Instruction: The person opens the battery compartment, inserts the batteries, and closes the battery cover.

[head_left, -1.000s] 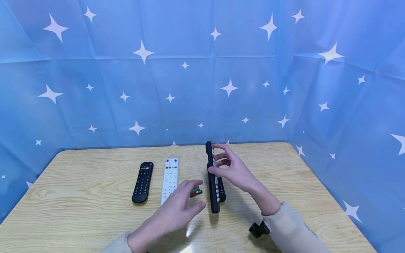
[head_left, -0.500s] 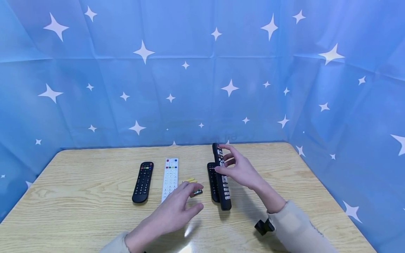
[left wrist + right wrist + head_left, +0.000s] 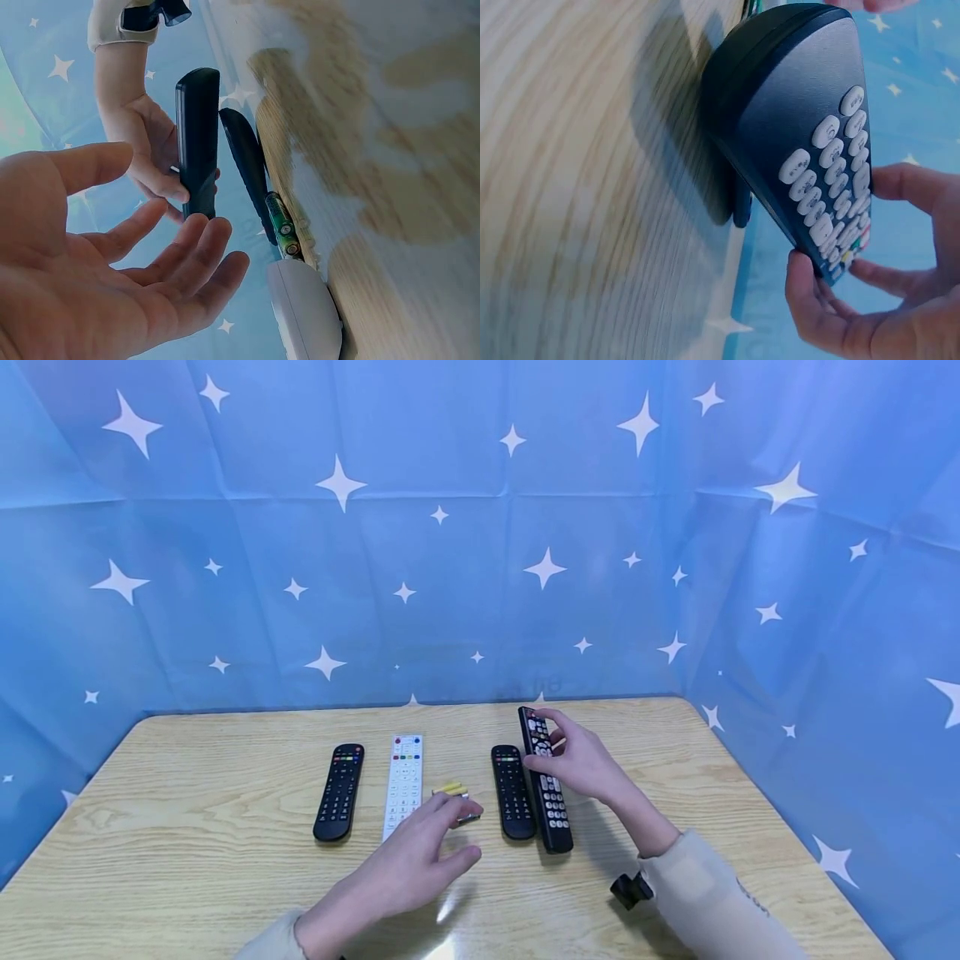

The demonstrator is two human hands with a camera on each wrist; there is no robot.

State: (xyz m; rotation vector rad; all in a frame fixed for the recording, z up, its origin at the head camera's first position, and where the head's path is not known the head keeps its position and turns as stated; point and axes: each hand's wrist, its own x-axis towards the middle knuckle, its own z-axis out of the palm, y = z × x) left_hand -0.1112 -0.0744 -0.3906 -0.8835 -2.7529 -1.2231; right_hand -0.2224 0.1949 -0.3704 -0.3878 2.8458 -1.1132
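My right hand [image 3: 581, 762] grips a black remote control [image 3: 553, 810] with white buttons by its far half, thumb on one side and fingers on the other. In the right wrist view this remote [image 3: 795, 97] is tilted, its button face turned toward the fingers, above the wood. Just left of it a smaller black remote [image 3: 513, 802] lies on the table. My left hand [image 3: 412, 860] hovers with relaxed, spread fingers and holds nothing. Beyond its fingers lie several batteries [image 3: 453, 788], yellow and green, partly hidden by the hand. The left wrist view shows green batteries [image 3: 283, 225] close up.
A white remote [image 3: 403, 777] lies left of the batteries, its near end behind my left hand. Farther left is another black remote [image 3: 339, 793]. The wooden table [image 3: 187, 827] ends at a blue star-patterned cloth [image 3: 450, 568] at the back and sides.
The right hand has carried the white-buttoned remote to the right and turned its button face upward, uncovering the smaller black remote. My left hand has barely moved.
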